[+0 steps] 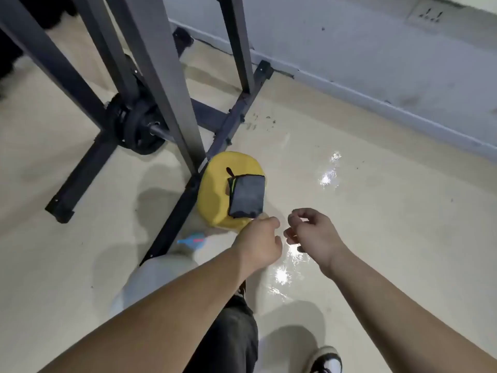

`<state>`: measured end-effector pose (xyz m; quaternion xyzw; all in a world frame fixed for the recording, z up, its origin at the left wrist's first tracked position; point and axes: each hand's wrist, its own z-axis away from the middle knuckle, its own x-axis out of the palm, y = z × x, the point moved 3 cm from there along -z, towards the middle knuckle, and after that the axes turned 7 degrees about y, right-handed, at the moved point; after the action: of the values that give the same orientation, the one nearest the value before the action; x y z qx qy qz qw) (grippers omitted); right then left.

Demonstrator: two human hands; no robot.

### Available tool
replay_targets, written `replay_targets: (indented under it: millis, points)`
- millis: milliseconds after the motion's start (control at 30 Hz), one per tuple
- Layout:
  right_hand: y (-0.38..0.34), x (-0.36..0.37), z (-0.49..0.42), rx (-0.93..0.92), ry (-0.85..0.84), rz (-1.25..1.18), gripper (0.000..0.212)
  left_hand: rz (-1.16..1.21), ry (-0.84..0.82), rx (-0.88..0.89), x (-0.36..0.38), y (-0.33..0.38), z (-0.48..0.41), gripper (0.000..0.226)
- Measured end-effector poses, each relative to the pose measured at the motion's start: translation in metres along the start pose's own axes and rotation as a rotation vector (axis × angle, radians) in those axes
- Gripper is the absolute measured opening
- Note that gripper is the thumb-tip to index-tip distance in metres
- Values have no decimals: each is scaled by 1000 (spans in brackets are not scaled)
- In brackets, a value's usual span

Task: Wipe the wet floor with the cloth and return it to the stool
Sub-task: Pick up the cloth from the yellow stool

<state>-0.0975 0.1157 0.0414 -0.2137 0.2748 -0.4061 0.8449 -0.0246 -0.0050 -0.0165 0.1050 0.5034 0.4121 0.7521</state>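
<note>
Grey cloth (pixel 247 196) lies on yellow stool (pixel 215 192); left hand (pixel 259 243), right hand (pixel 316 234) loosely curled, empty

The stool (pixel 215 195) looked like smooth yellow plastic with a dull sheen. On its top, the cloth (pixel 247 196) was a soft, matt, dark-grey fabric with a lime edge. Around the stool the floor (pixel 376 238) was smooth and cream, glossy with bright glints where wet. Behind the stool, the frame (pixel 166 76) was matt, dark painted metal. Beyond it, the wall (pixel 376 63) was matt and scuffed.
</note>
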Motion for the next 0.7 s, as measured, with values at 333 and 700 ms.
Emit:
replay_targets:
  millis: [333,700]
  points:
    - [108,62,-180,-58,-39,-94,20,-842,137,114,116,-115,-125,47]
    - [170,42,-244,-263,-193,-230,22,-373,491,281,97,-94,-152,26]
